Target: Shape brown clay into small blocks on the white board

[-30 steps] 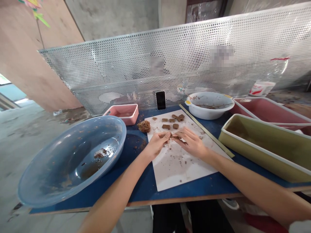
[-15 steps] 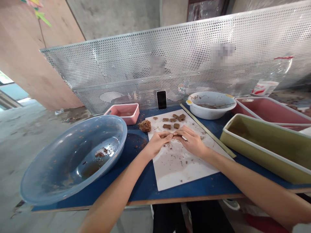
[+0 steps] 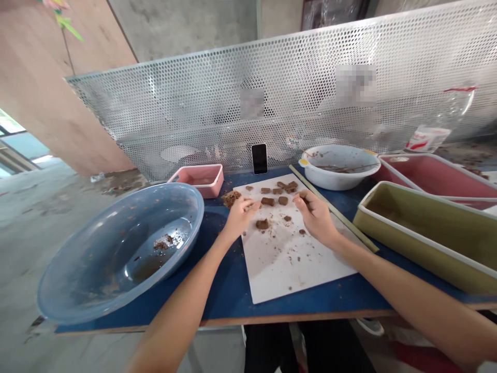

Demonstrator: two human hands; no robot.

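Observation:
My left hand (image 3: 238,215) lies at the white board's (image 3: 287,264) far left corner, fingers bent onto a crumbly brown lump (image 3: 231,197) on the blue table (image 3: 229,290). My right hand (image 3: 316,212) is over the board's far right side, its fingers pinched together near the pressed pieces; what they hold is hidden. One small brown block (image 3: 262,224) lies alone on the board between my hands. Several similar brown blocks (image 3: 277,191) sit in a group further back. Brown crumbs are scattered over the board.
A large blue basin (image 3: 116,248) with brown residue overhangs the table's left. A small pink tray (image 3: 200,178), a phone (image 3: 259,158) leaning on the perforated metal screen, a white bowl (image 3: 336,166), a long ruler (image 3: 334,212), an olive trough (image 3: 423,228) and a pink trough (image 3: 435,173) stand around.
My hands were pinched together over the board's middle; they have parted. A brown block now lies where they met. The left hand went to the lump, the right towards the far blocks.

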